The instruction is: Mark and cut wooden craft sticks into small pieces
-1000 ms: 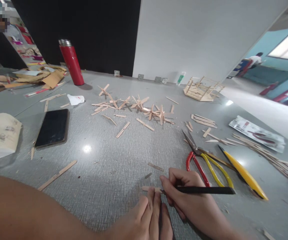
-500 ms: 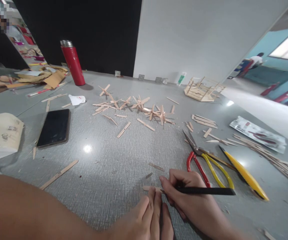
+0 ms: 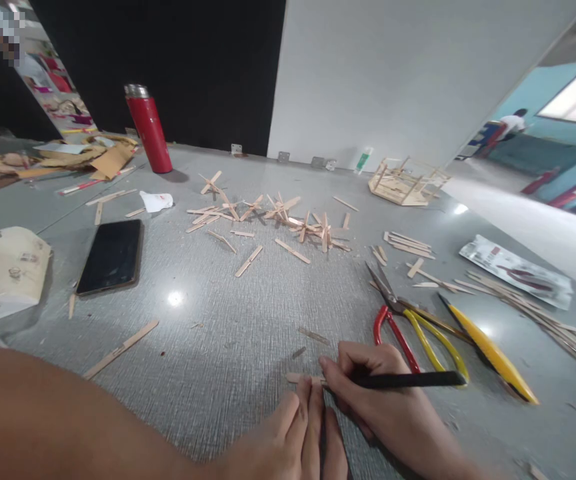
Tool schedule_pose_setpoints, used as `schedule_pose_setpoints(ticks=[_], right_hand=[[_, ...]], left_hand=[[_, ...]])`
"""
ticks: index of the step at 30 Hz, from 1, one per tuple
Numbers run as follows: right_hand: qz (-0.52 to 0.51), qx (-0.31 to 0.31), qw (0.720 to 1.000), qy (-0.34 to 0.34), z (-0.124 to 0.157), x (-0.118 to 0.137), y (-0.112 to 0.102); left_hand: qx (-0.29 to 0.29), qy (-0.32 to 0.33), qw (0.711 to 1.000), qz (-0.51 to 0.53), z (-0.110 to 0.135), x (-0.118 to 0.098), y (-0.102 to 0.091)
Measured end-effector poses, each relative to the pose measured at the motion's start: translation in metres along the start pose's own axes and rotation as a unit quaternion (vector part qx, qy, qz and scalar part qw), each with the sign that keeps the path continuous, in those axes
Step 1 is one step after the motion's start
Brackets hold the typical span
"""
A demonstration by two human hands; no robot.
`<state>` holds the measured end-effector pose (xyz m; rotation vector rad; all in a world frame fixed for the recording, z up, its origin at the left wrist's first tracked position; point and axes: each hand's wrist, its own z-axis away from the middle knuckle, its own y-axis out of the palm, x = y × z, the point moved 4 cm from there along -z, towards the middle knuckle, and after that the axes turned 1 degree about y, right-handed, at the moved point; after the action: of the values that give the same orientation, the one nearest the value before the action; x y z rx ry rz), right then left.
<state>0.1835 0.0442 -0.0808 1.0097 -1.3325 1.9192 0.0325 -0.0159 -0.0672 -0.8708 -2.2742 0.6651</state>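
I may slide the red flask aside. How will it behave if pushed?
The red flask stands tall and narrow, so a high push may tip it. Its round body would likely roll once down.

This is looking like a craft workshop: wooden sticks (image 3: 293,251) are lying scattered across the grey worktable (image 3: 208,360), snips (image 3: 387,298) are resting near right, cardboard scraps (image 3: 108,160) are piling far left, and a stick-built frame (image 3: 403,185) is standing far right.

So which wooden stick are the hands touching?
The short stick at the bottom centre: left hand fingertips press on it and the pen in the right hand meets it. The other sticks lie untouched farther off.
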Motion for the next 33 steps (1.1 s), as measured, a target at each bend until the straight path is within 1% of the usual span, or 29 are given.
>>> schedule_pose_setpoints(ticks=[5, 8, 12, 14, 17, 20, 24, 28, 33], right_hand=[[0.001, 0.003, 1.000, 0.002, -0.001, -0.002, 0.000], [-0.027, 0.004, 0.999, 0.031, -0.002, 0.000, 0.000], [-0.076, -0.007, 0.995, 0.062, -0.002, 0.004, -0.004], [-0.081, -0.009, 0.995, 0.062, -0.003, 0.005, -0.005], [-0.073, -0.014, 0.995, 0.059, -0.003, 0.004, -0.005], [-0.059, -0.016, 0.997, 0.050, -0.003, 0.002, -0.004], [-0.030, -0.018, 0.999, 0.035, -0.001, -0.001, -0.003], [-0.009, -0.027, 0.999, 0.025, 0.000, -0.004, -0.003], [0.006, -0.034, 0.999, 0.016, 0.001, -0.006, -0.003]], left_hand=[[-0.001, -0.005, 1.000, -0.006, 0.001, -0.002, 0.001], [0.012, -0.004, 1.000, -0.009, 0.003, -0.004, 0.002], [0.007, 0.014, 1.000, -0.015, 0.005, -0.005, 0.002], [-0.002, 0.016, 1.000, -0.021, 0.006, -0.004, 0.003], [0.000, 0.024, 0.999, -0.034, 0.009, -0.005, 0.006], [0.010, 0.040, 0.998, -0.044, 0.013, -0.008, 0.009], [0.030, 0.080, 0.995, -0.047, 0.018, -0.010, 0.013], [0.036, 0.084, 0.995, -0.040, 0.020, -0.009, 0.013], [0.059, 0.102, 0.992, -0.044, 0.023, -0.011, 0.015]])
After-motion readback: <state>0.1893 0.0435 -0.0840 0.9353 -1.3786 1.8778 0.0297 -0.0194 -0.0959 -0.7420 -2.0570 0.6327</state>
